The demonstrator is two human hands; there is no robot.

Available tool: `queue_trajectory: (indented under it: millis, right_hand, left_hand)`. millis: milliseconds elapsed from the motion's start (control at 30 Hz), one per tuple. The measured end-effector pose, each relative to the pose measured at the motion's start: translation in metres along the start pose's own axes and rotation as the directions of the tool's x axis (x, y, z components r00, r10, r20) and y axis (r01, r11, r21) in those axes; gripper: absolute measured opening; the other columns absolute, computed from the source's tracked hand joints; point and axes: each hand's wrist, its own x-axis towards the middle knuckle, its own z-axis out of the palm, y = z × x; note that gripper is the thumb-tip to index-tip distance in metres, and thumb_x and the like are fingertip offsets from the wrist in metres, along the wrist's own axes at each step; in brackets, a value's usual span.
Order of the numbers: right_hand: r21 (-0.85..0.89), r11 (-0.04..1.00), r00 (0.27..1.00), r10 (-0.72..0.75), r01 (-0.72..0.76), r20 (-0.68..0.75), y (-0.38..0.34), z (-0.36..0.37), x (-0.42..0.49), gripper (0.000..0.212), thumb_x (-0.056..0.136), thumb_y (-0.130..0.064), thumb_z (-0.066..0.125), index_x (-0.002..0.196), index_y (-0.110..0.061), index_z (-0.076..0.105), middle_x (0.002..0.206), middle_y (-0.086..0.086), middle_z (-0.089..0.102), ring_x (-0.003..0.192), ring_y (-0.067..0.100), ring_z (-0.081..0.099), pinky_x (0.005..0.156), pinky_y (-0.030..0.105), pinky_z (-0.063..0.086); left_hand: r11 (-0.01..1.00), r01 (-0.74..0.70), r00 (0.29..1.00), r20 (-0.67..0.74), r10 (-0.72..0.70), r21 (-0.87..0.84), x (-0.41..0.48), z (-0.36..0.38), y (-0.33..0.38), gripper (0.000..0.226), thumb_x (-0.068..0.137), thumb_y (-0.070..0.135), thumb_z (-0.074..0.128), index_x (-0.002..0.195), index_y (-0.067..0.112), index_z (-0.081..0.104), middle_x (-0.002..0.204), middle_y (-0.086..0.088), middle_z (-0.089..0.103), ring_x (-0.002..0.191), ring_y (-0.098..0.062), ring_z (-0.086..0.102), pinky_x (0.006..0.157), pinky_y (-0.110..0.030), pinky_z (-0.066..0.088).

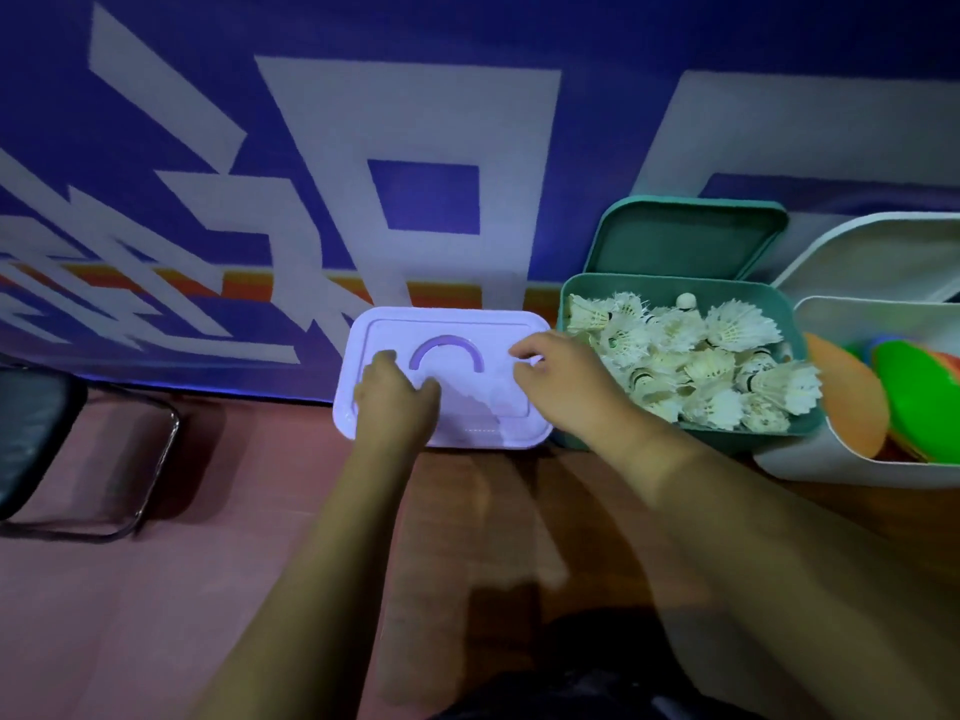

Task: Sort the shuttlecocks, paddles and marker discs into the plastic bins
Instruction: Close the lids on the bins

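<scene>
Reddish floor (156, 589): lilac bin (519, 324), green bin (727, 441), white bin (857, 470) in row along wall; chair (31, 433) left.

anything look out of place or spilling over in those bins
An orange marker disc stands on edge, leaning out over the white bin's left rim instead of lying inside. The shuttlecocks in the green bin are heaped to the rim, one poking past its right edge.
</scene>
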Motion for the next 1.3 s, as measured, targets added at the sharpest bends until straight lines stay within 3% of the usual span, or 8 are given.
queue_trajectory:
  millis: [133,233,367,567,733,967,1167,1300]
  right_hand:
    - [0.294,0.944,0.965,0.205,-0.152,-0.160,0.010,-0.076,0.013,0.029,0.096,-0.018,0.057,0.116,-0.030,0.075,0.104,-0.009,0.076,0.084,0.013,0.071,0.072,0.025,0.054]
    - [0.491,0.849,0.929,0.320,-0.194,-0.186,0.025,-0.130,0.021,0.027,0.098,-0.015,0.054,0.116,-0.029,0.068,0.108,-0.001,0.075,0.082,0.016,0.074,0.077,0.041,0.062]
    - [0.535,0.827,0.914,0.337,-0.173,-0.224,0.049,-0.180,0.034,0.041,0.099,-0.011,0.049,0.133,-0.030,0.062,0.112,0.001,0.073,0.083,0.014,0.074,0.080,0.043,0.063]
    - [0.419,0.895,0.952,0.250,-0.156,-0.178,0.083,-0.201,0.053,0.052,0.096,-0.020,0.052,0.140,-0.046,0.057,0.104,0.000,0.073,0.092,0.027,0.076,0.070,0.041,0.063]
    - [0.244,0.958,0.971,0.192,-0.153,-0.145,0.095,-0.206,0.067,0.054,0.095,-0.013,0.045,0.134,-0.050,0.047,0.084,0.003,0.068,0.060,0.025,0.058,0.056,0.039,0.048]
    - [0.115,0.987,0.986,0.126,-0.114,-0.109,0.094,-0.212,0.078,0.046,0.096,-0.015,0.048,0.138,-0.034,0.042,0.097,0.005,0.069,0.076,0.026,0.065,0.065,0.036,0.052]
    - [-0.147,0.985,0.988,0.064,-0.084,-0.141,0.086,-0.223,0.075,0.033,0.097,-0.008,0.050,0.126,-0.025,0.048,0.103,0.009,0.067,0.087,0.030,0.060,0.066,0.035,0.043]
    - [-0.235,0.960,0.988,0.137,-0.151,-0.076,0.083,-0.229,0.071,0.037,0.099,-0.014,0.053,0.137,-0.016,0.053,0.120,0.014,0.065,0.101,0.033,0.060,0.074,0.034,0.045]
  left_hand:
    - [0.986,-0.072,0.946,0.304,0.115,-0.150,-0.011,0.017,0.081,0.042,0.095,0.031,0.061,0.133,0.014,0.062,0.116,-0.002,0.068,0.086,-0.013,0.061,0.069,-0.024,0.042]
    - [0.952,-0.100,0.889,0.403,0.216,-0.290,-0.018,0.034,0.133,0.031,0.089,0.037,0.063,0.107,0.013,0.072,0.100,-0.001,0.071,0.086,-0.020,0.065,0.074,-0.028,0.048]
    - [0.895,0.036,0.858,0.473,0.200,-0.444,-0.019,0.063,0.185,0.019,0.090,0.028,0.066,0.097,0.011,0.072,0.093,-0.006,0.072,0.085,-0.024,0.072,0.083,-0.041,0.058]
    - [0.915,0.055,0.902,0.413,0.126,-0.401,-0.009,0.098,0.221,0.016,0.096,0.025,0.060,0.106,0.015,0.069,0.114,-0.011,0.073,0.095,-0.024,0.077,0.086,-0.048,0.062]
    - [0.887,0.150,0.885,0.459,0.076,-0.436,-0.012,0.107,0.226,0.024,0.100,0.024,0.062,0.117,0.010,0.069,0.109,-0.006,0.076,0.092,-0.021,0.078,0.074,-0.035,0.063]
    - [0.879,0.202,0.880,0.475,0.031,-0.431,-0.022,0.106,0.220,0.022,0.103,0.025,0.062,0.117,0.010,0.070,0.108,-0.006,0.079,0.093,-0.026,0.078,0.089,-0.045,0.063]
    - [0.869,0.193,0.894,0.447,0.036,-0.456,-0.038,0.099,0.225,0.019,0.103,0.024,0.062,0.114,0.011,0.070,0.107,-0.006,0.079,0.086,-0.023,0.077,0.086,-0.044,0.063]
    - [0.871,0.176,0.889,0.454,0.059,-0.459,-0.053,0.098,0.228,0.020,0.103,0.023,0.061,0.115,0.009,0.070,0.108,-0.008,0.079,0.083,-0.022,0.076,0.085,-0.042,0.062]
